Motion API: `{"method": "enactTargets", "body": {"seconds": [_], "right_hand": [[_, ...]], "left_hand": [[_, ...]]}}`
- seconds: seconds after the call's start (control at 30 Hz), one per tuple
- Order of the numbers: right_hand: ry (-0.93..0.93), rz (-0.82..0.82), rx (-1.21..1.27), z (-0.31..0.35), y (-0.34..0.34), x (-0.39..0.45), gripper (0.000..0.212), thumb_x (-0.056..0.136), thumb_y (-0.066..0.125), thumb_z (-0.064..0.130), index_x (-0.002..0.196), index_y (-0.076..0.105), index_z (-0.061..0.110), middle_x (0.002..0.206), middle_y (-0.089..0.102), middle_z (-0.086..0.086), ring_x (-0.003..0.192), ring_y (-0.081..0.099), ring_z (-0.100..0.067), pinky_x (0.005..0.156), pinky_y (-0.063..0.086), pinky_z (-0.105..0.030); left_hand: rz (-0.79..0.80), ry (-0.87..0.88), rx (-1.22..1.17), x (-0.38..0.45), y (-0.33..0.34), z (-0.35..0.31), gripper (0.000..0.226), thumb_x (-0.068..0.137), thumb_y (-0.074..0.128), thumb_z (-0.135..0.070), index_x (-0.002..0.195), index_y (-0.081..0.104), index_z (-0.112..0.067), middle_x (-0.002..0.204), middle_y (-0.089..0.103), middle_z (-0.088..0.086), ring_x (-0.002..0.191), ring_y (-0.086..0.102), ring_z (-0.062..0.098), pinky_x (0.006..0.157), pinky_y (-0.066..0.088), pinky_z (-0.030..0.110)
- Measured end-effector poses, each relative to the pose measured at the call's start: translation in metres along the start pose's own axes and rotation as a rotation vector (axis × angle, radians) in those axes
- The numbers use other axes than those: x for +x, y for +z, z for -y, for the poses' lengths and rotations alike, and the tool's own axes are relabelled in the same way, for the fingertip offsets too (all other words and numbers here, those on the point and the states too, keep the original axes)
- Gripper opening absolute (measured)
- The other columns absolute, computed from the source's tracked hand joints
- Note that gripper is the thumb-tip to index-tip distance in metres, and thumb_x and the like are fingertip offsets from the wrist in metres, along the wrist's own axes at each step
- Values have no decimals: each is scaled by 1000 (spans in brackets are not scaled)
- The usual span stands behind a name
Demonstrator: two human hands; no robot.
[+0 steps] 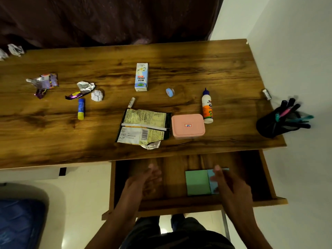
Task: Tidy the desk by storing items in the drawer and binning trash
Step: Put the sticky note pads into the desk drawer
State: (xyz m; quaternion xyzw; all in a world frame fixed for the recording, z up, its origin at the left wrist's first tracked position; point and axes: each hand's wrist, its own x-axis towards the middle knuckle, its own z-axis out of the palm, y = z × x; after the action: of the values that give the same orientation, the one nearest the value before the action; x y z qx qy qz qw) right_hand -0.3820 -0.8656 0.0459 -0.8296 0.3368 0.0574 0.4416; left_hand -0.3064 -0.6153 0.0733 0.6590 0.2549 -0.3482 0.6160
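Head cam looks straight down at a wooden tabletop (179, 56) with the drawer (194, 202) pulled out underneath its front edge. Both hands hover over the open drawer. The left hand (143, 180) has loosely spread fingers and holds nothing. The right hand (228, 182) also looks relaxed, fingertips over the blue note pad (212, 178), but it's blurry so I can't tell if it's touching or just above. A green note pad (197, 182) lies flat right beside the blue one, touching it, toward the drawer's front right. That's all I can see in there; the back is in shadow.

My guess is the pads got tucked side by side to leave room for the rest, and the drawer sits open for more drop-offs.

Stuff to store is up on top: pink box (188, 125) with its lid on (contents hidden), glue bottle (207, 106) lying just beside it, glue stick (81, 108), a little tape roll (170, 92), a marker (131, 102). A black pen cup (274, 124) stuffed with pens sits at the right edge.

Trash-wise: flattened snack wrapper (143, 126) touching the pink box, milkshake carton (141, 76), foil wrappers (44, 83) at left, a crumpled paper ball (97, 95). No bin visible.
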Motion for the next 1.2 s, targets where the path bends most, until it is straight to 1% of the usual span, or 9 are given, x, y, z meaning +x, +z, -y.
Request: {"method": "enactTargets", "body": {"seconds": [0.13, 0.2, 0.37, 0.53, 0.63, 0.73, 0.83, 0.93, 1.2], "right_hand": [[170, 126, 88, -18, 1, -33, 58, 81, 48, 82, 89, 73, 31, 73, 76, 4, 73, 73, -13, 74, 58, -40], [353, 166, 222, -25, 2, -39, 45, 85, 66, 63, 94, 74, 19, 72, 76, -7, 67, 75, -26, 74, 60, -49], [805, 289, 533, -43, 2, -41, 39, 88, 74, 26, 107, 69, -8, 95, 75, -27, 83, 74, -46, 78, 58, -49], [1046, 245, 716, -49, 7, -32, 75, 88, 71, 39, 141, 44, -6, 130, 58, -32, 108, 64, -48, 84, 53, -52], [1071, 227, 847, -49, 4, -28, 77, 90, 65, 51, 142, 44, -2, 130, 57, -30, 112, 62, -45, 88, 52, -51], [1030, 228, 1007, -46, -2, -30, 84, 80, 68, 57, 138, 47, -1, 126, 57, -36, 115, 61, -49, 93, 52, -52], [991, 205, 1082, -37, -10, -30, 93, 70, 73, 63, 145, 43, 16, 128, 53, -38, 116, 60, -52, 102, 49, -55], [922, 213, 1101, -35, -10, -28, 91, 74, 70, 67, 149, 39, 27, 129, 57, -36, 115, 62, -51, 107, 46, -56], [791, 210, 1114, -29, -4, -11, 86, 76, 71, 71, 145, 46, 25, 127, 65, -30, 115, 66, -48, 109, 43, -63]], "left_hand": [[-29, -180, -176, -3, -7, 21, 45, 101, 49, -44, 119, 72, -10, 110, 78, 8, 104, 75, 24, 88, 51, 40], [-25, -273, -293, -6, -8, 28, 49, 103, 46, -45, 122, 69, -6, 113, 77, 12, 107, 74, 30, 89, 50, 41], [-15, -514, -654, -23, -2, 45, 56, 100, 52, -45, 126, 60, 4, 119, 70, 28, 111, 66, 45, 80, 51, 43], [-126, -647, -868, -36, 12, 65, 79, 84, 64, -63, 122, 58, 6, 119, 60, 25, 100, 59, 44, 99, 45, 49], [-195, -630, -932, -37, 11, 65, 79, 81, 57, -72, 105, 54, 3, 116, 59, 22, 110, 55, 39, 102, 35, 46], [-182, -568, -984, -35, 10, 61, 81, 81, 53, -76, 114, 56, -3, 125, 58, 19, 134, 47, 40, 113, 31, 48], [-224, -516, -1077, -36, 10, 60, 76, 80, 55, -78, 107, 60, -7, 116, 61, 20, 128, 50, 45, 118, 30, 54], [-195, -481, -1200, -32, 8, 65, 92, 68, 64, -84, 120, 59, -8, 133, 58, 21, 131, 52, 45, 115, 34, 56], [-85, -365, -1258, -11, 3, 62, 104, 64, 64, -87, 131, 56, -8, 135, 59, 28, 126, 54, 53, 115, 32, 63]]}}
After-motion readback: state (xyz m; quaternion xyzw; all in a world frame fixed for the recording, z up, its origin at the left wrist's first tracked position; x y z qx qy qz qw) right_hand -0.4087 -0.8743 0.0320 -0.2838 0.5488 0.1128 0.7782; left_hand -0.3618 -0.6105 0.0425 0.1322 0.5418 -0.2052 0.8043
